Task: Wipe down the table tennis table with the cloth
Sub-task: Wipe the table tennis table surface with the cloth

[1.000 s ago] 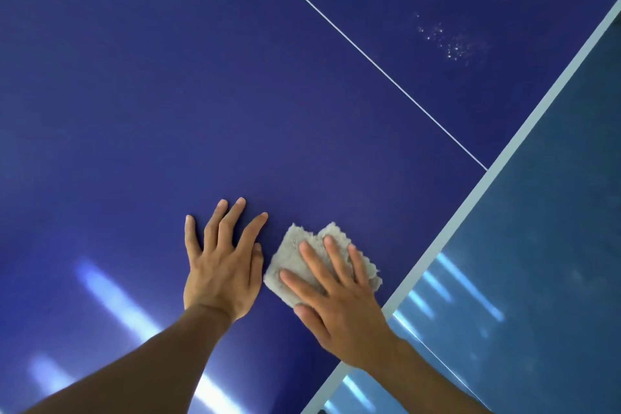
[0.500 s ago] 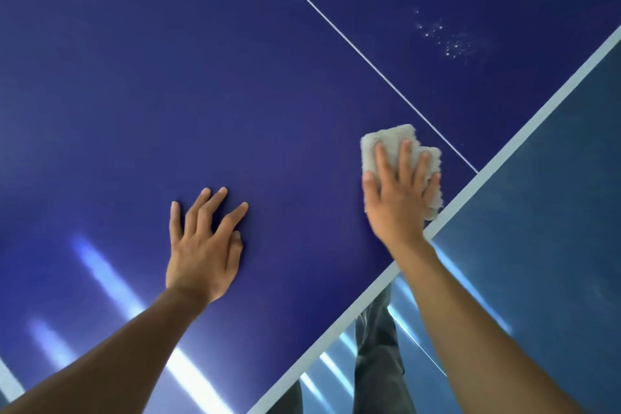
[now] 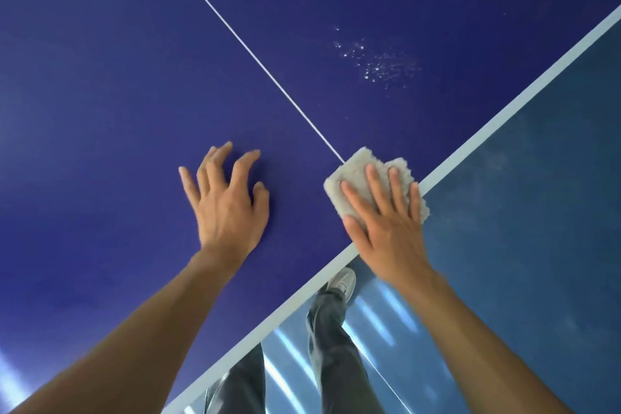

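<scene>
A dark blue table tennis table (image 3: 134,77) fills most of the view, with a thin white centre line running diagonally. A folded beige cloth (image 3: 353,175) lies at the table's white edge stripe, where the centre line ends. My right hand (image 3: 386,218) presses flat on the cloth with straight fingers. My left hand (image 3: 225,202) rests on the bare table to the left of the cloth, its fingers spread and slightly bent, holding nothing.
A patch of small white droplets or specks (image 3: 379,60) sits on the table beyond the cloth. The white edge stripe (image 3: 504,104) runs diagonally; past it is a glossy blue floor (image 3: 537,245). My trouser legs and a shoe (image 3: 342,282) show below the edge.
My right hand has slid the cloth along the table's edge from beside my left hand to the end of the centre line. My left hand has stayed on the table, its fingers lifting a little.
</scene>
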Action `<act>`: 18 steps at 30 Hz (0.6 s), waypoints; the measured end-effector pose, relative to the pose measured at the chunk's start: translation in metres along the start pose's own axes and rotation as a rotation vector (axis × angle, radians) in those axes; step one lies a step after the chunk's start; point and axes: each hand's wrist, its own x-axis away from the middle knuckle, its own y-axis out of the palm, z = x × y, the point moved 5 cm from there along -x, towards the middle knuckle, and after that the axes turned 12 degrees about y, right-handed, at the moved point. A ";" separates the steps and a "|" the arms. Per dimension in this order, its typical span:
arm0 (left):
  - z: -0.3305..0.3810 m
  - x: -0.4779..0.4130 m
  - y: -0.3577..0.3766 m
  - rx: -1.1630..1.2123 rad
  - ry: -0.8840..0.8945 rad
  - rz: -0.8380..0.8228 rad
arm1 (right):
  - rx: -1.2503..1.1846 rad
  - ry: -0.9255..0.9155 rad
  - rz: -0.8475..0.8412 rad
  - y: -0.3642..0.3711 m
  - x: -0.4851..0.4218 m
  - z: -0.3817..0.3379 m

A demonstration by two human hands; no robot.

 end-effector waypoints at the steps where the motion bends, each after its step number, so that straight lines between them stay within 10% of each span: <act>1: 0.014 -0.015 0.011 0.017 -0.050 -0.001 | 0.001 0.085 0.008 -0.003 -0.016 0.011; 4: 0.038 -0.045 0.042 0.027 -0.211 -0.029 | -0.007 0.260 0.002 -0.005 -0.051 0.019; 13: 0.037 -0.047 0.056 -0.106 -0.253 -0.018 | -0.034 -0.305 -0.035 -0.005 -0.011 0.039; 18: 0.041 -0.049 0.055 -0.120 -0.251 -0.020 | -0.010 0.026 -0.009 -0.018 -0.072 0.073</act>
